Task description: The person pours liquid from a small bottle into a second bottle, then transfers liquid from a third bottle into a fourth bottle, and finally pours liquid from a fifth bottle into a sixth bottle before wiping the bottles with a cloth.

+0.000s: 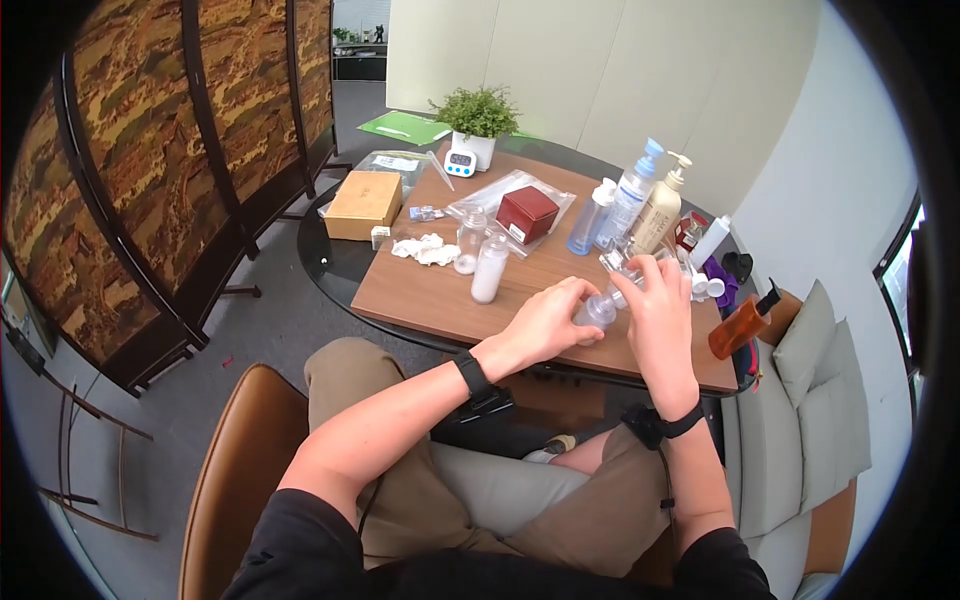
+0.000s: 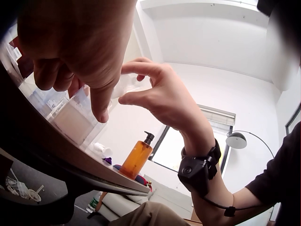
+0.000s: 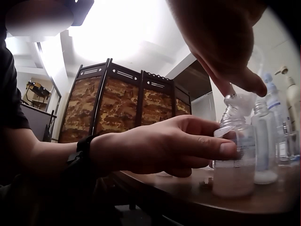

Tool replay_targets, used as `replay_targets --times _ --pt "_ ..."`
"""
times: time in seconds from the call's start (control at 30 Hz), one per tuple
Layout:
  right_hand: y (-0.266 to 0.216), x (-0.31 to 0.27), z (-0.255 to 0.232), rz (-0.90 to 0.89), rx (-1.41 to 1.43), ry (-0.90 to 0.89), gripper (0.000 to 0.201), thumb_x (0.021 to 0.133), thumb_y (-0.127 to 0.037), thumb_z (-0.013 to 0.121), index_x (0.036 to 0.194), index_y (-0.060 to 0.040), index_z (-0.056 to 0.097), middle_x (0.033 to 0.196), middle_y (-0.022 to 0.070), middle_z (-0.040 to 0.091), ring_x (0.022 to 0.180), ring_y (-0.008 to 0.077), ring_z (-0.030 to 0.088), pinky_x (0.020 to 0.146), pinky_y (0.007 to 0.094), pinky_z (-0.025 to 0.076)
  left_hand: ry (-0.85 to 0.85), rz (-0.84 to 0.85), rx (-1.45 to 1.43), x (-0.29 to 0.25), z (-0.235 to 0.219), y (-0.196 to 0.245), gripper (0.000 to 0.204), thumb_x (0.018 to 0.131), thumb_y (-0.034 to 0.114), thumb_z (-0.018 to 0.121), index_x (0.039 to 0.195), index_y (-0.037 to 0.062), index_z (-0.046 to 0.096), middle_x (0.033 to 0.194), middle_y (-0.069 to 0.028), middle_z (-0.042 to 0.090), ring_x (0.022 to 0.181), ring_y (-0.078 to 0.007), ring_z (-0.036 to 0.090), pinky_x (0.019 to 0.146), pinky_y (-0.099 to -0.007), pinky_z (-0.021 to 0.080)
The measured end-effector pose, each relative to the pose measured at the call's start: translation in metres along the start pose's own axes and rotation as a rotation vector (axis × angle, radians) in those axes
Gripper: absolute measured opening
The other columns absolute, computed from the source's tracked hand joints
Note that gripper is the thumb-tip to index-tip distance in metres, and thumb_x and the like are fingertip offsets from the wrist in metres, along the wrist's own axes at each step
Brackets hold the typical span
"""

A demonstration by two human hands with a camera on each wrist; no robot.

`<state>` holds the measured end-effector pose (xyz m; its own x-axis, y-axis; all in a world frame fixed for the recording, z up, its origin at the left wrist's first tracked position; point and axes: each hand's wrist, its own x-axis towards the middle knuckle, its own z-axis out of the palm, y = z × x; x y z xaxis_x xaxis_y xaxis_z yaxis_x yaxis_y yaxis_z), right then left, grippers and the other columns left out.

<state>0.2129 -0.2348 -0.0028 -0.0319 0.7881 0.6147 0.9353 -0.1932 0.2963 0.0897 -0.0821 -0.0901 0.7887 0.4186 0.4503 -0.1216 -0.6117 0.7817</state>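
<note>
My left hand (image 1: 545,322) grips a clear plastic bottle (image 3: 233,181) low on its side, thumb and fingers on either side. Cloudy whitish contents fill its lower part, and its threaded neck is uncapped. Above, my right hand (image 1: 660,315) pinches a translucent plastic piece (image 2: 124,84) right at the bottle's mouth. Fingers cover much of that piece, and I cannot tell its kind. Another clear bottle (image 3: 265,141) stands just behind the gripped one. Left of the hands on the table stand a clear bottle with white contents (image 1: 490,268) and a second clear bottle (image 1: 470,240).
Crumpled tissue (image 1: 426,250), a dark red box (image 1: 527,214) on a plastic bag, and a timer (image 1: 460,163) lie on the wooden table (image 1: 400,296). Pump bottles (image 1: 660,205) stand at the back right. An amber pump bottle (image 1: 740,327) stands near the right edge.
</note>
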Motion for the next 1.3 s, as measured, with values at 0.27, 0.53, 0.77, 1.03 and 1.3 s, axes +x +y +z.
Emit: replay_targets --times 0.27,0.53,0.77,1.03,1.3 --pt "-0.001 0.004 -0.006 -0.077 -0.102 -0.03 0.048 0.075 0.002 0.077 0.121 -0.0106 0.079 0.127 0.0072 0.067 0.121 0.0301 0.06 0.102 0.0439 0.048 0.0 -0.009 -0.016 -0.001 0.003 -0.002 0.06 0.086 0.029 0.093 0.133 0.0012 0.068 0.131 -0.0214 0.074 0.127 -0.0409 0.071 0.108 -0.0488 0.056" --pt "-0.006 0.008 -0.012 -0.113 -0.144 -0.036 0.045 0.077 0.0 0.077 0.12 -0.0123 0.078 0.127 0.0061 0.067 0.121 0.0289 0.06 0.101 0.0435 0.048 -0.005 -0.001 -0.009 -0.001 0.002 -0.003 0.059 0.087 0.028 0.093 0.133 0.002 0.068 0.131 -0.0218 0.073 0.127 -0.0416 0.071 0.107 -0.0502 0.056" --pt "-0.002 0.006 -0.012 -0.103 -0.101 -0.056 0.047 0.078 0.001 0.076 0.123 -0.0134 0.079 0.128 0.0068 0.067 0.123 0.0301 0.06 0.103 0.0448 0.048 -0.015 0.005 -0.018 -0.002 0.004 -0.004 0.059 0.087 0.028 0.092 0.134 0.0017 0.068 0.133 -0.0216 0.073 0.127 -0.041 0.07 0.108 -0.0498 0.056" --pt "0.002 0.005 -0.01 -0.115 -0.121 -0.056 0.047 0.079 0.002 0.076 0.123 -0.0129 0.079 0.128 0.0071 0.066 0.122 0.0307 0.06 0.104 0.0457 0.047 -0.003 0.021 -0.002 0.0 0.006 -0.006 0.06 0.087 0.028 0.093 0.134 0.0012 0.067 0.132 -0.0211 0.072 0.127 -0.0401 0.071 0.108 -0.0495 0.057" --pt "0.002 0.004 -0.01 -0.115 -0.124 -0.061 0.049 0.079 0.002 0.076 0.125 -0.0129 0.078 0.13 0.0078 0.067 0.122 0.0314 0.06 0.105 0.0467 0.047 -0.003 0.022 0.015 0.0 0.005 -0.006 0.059 0.087 0.028 0.093 0.132 0.0015 0.068 0.131 -0.0204 0.073 0.126 -0.0398 0.071 0.107 -0.0491 0.057"
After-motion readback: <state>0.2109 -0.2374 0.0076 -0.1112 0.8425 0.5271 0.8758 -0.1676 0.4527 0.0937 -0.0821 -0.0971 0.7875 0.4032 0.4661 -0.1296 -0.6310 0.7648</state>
